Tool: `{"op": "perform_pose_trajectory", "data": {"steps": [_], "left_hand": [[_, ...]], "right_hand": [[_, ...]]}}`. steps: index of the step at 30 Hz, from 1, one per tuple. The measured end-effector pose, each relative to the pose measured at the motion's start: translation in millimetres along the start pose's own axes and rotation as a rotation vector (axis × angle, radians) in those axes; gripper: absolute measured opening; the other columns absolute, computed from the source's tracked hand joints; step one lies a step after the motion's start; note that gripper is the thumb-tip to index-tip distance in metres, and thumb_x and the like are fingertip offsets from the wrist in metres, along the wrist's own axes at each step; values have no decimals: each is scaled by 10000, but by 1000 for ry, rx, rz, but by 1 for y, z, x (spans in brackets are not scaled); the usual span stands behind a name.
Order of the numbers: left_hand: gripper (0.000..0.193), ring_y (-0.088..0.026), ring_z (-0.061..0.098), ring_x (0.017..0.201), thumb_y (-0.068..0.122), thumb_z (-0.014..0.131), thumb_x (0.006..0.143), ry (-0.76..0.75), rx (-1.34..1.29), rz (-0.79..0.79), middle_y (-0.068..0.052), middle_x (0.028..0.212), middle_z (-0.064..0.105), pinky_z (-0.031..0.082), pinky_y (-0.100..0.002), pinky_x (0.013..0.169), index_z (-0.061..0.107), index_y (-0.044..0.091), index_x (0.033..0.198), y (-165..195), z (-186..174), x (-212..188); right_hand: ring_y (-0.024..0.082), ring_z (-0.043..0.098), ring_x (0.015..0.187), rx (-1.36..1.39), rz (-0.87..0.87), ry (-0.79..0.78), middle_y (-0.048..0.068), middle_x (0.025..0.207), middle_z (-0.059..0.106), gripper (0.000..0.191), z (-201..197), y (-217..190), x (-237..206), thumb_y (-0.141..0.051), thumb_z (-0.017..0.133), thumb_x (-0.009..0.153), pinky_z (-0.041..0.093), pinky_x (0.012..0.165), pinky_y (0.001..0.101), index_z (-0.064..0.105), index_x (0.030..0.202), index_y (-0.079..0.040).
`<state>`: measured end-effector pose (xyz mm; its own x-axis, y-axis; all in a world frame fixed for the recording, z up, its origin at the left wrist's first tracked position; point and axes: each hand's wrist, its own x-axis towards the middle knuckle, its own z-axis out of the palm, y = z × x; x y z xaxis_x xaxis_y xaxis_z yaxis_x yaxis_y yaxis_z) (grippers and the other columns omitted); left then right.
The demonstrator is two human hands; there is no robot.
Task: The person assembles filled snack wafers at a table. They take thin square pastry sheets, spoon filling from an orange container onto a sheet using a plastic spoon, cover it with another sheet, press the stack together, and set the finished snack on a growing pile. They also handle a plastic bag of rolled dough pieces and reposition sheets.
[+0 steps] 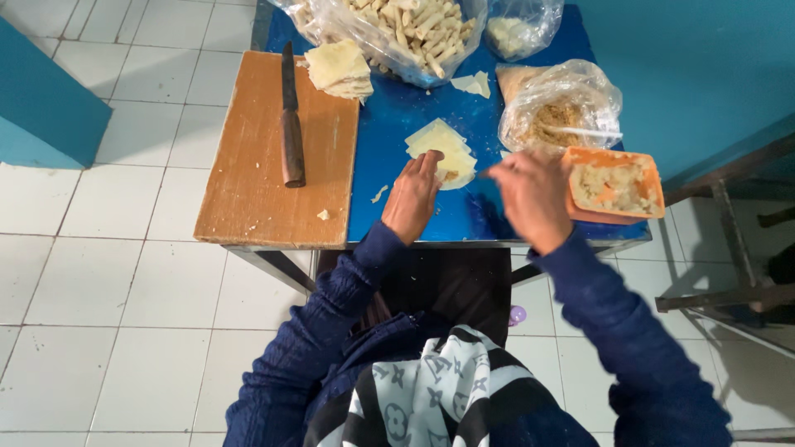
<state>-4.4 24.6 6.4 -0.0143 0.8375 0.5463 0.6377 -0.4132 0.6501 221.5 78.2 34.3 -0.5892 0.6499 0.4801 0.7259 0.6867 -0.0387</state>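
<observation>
White floor tiles [124,331] and teal walls surround a small blue counter [389,141] seen from above, with the person seated at its near edge in dark blue sleeves.

Largest on the counter is one wooden cutting board [248,174], covering the left part and overhanging the edge slightly; one dark-handled knife [290,124] lies lengthwise on it beside a pile of thin wrapper sheets [339,70]. At the far edge stands one big clear bag of rolled pastries [414,33], too many to count, with a smaller clear bag [517,29] to its right. A third bag [559,112] holds crumbly filling with a white utensil stuck in it. One orange tub of filling [614,184] sits at the right corner, close to the rim.

The left hand [414,197] rests fingers-down on a small fanned stack of pale wrappers [443,149], pressing rather than gripping. The right hand [532,194] is motion-blurred between the stack and the tub; whether its grip is closed on anything I cannot tell.

As a judgement: the tub could be knocked off the corner by that quick right hand, and a sleeve could drag the board and knife over the edge. Filling may also spill on the wrappers and tear them.
</observation>
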Motion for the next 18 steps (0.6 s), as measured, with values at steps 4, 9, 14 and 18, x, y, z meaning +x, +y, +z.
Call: {"op": "perform_pose_trajectory", "data": {"steps": [4, 9, 14, 18], "left_hand": [[375, -430, 614, 1097, -41, 621, 895, 10, -25, -23, -225, 1162, 639, 511, -484, 898, 509, -8, 1252, -3, 2, 1], [355, -430, 606, 1091, -47, 625, 893, 9, -22, -7, -221, 1151, 631, 507, -483, 905, 519, -6, 1229, -4, 2, -1], [390, -421, 581, 1089, -17, 706, 833, -33, 0, 6, -213, 1134, 590, 495, -475, 901, 537, -20, 1185, -2, 0, -3], [395, -399, 572, 1095, -6, 737, 804, -50, 46, 17, -195, 1140, 573, 494, -458, 917, 564, -35, 1158, -3, 1, -3]], "right_hand": [[246, 581, 1014, -6, 82, 42, -26, 976, 638, 249, 6, -29, -15, -94, 708, 870, 369, 830, 501, 789, 1054, -241], [269, 595, 970, 48, 128, 155, 10, 953, 652, 162, 22, -28, 1, -219, 771, 900, 380, 796, 488, 762, 1058, -182], [299, 638, 968, 245, 170, 105, 36, 961, 707, 138, 25, -26, 5, -157, 774, 888, 444, 820, 464, 748, 1022, -135], [325, 646, 1013, 372, 150, 112, 73, 1045, 728, 178, 21, -28, 4, -87, 748, 903, 485, 858, 438, 741, 1080, -99]]}}
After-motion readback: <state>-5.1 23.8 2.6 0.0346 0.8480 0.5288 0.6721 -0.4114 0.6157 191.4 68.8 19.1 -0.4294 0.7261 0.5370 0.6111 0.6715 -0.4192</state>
